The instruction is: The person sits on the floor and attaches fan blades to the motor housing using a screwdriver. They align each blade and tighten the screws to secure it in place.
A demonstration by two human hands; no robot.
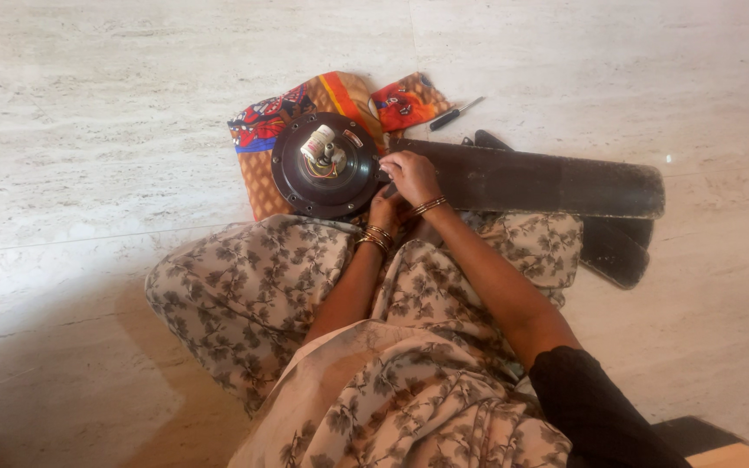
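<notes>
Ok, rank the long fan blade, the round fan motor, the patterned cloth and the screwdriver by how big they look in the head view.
1. Long fan blade
2. Patterned cloth, though the motor hides part of it, so its place against the blade is unsure
3. Round fan motor
4. Screwdriver

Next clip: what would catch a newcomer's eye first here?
The round dark fan motor sits on a bright patterned cloth on the pale stone floor, just ahead of the seated person's knees. Both hands, right hand above left hand, meet where a long dark fan blade joins the motor. A screwdriver lies beyond.
</notes>
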